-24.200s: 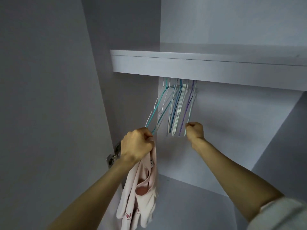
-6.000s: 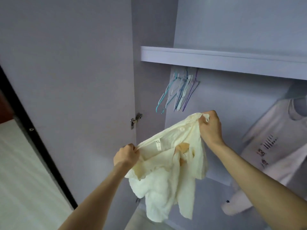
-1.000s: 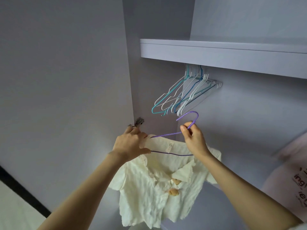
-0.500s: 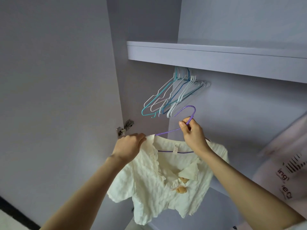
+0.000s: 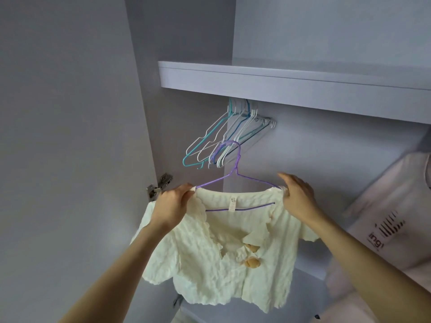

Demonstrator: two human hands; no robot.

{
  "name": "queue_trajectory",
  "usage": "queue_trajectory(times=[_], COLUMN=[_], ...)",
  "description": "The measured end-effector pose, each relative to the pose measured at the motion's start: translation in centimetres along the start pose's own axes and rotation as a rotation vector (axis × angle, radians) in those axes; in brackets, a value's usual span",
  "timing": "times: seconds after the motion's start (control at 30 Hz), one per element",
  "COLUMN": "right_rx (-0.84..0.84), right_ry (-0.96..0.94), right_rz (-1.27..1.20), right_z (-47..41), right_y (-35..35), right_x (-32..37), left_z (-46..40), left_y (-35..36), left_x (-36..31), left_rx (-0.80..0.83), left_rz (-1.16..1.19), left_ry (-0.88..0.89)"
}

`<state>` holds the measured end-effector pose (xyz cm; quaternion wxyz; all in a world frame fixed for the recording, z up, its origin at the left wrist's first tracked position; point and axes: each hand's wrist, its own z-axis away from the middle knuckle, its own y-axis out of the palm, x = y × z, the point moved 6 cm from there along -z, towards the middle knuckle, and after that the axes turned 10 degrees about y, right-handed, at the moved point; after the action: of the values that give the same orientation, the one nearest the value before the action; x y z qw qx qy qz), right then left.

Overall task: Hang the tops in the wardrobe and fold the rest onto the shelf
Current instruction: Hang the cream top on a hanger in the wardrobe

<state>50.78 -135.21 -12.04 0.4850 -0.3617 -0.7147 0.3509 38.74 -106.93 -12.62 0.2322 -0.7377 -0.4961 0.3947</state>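
Cream crinkled fabric identifies the item in hand: a short-sleeved top (image 5: 217, 250) with shell-like buttons, already threaded onto a purple wire hanger (image 5: 235, 183).

Head view: the step in hand is judged to be seating the top's shoulders on the hanger before hanging. The left hand (image 5: 173, 205) pinches the left shoulder of the top where the hanger's left end sits. The right hand (image 5: 297, 198) lies at the right shoulder with fingers largely extended, resting against fabric and wire; a firm grip there cannot be confirmed. The top hangs between and below both hands, near the viewer, its hem well below the wrists.

The hanger's hook stands upright and free, overlapping in the picture a cluster of empty hangers (image 5: 224, 141) that hang beneath the shelf (image 5: 291, 87) further in. A white printed T-shirt (image 5: 387, 222) already hangs at the right.

Next move, as judged: one hand must take the hanger by its neck, lift the hook to whatever carries the empty hangers, hidden under the shelf, and keep the shoulders from slipping off.
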Motion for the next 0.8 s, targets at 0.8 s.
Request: queue_trajectory(times=[0.8], right_rx=[-0.176], right_ry=[0.273], right_rz=[0.324], right_z=[7.7], right_y=[-5.9], right_x=[-12.0], left_z=[-4.3], left_y=[11.6], left_x=[-4.9], left_rx=[0.313], left_rz=[-0.154], left_ry=[0.005])
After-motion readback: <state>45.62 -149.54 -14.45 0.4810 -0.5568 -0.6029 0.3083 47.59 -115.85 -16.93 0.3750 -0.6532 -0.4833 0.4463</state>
